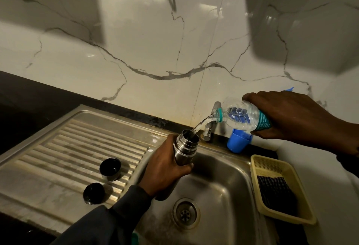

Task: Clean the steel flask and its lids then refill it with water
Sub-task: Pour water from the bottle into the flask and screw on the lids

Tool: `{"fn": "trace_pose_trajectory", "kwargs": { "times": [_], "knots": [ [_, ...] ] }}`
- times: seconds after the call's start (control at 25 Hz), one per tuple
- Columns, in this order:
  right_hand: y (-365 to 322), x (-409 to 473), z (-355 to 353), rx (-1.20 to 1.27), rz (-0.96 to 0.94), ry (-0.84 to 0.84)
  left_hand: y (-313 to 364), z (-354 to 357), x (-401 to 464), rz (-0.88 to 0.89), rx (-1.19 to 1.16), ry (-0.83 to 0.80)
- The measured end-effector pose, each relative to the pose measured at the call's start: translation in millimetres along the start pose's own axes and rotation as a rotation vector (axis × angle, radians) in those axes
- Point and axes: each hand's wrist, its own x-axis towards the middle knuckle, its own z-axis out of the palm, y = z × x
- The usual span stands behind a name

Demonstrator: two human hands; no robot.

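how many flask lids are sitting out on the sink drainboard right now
2. One lid stands on the ridged drainboard left of the basin; the other lid lies nearer the camera, just below it. Both are off the flask, which the left hand holds.

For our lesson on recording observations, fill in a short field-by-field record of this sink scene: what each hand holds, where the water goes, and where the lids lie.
left hand: left hand grips the open steel flask over the steel sink
right hand: right hand holds the tilted clear plastic bottle
water: stream of water runs from the bottle's mouth into the flask's mouth
lids: two dark round lids lie on the ribbed steel drainboard, apart from the flask
beside sink: yellow plastic basket; blue plastic cup
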Motion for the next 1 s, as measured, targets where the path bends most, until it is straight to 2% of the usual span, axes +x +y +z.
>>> {"fn": "trace_pose_trajectory", "kwargs": {
  "times": [0.72, 1.0],
  "knots": [
    [2.6, 0.3, 4.6, -0.109, -0.092, 0.141, -4.3, 4.0, 2.0, -0.006, -0.011, -0.024],
    [4.2, 2.8, 8.9, -0.165, -0.125, 0.149, -7.5, 7.6, 2.3, -0.013, 0.001, -0.041]
  ]
}}
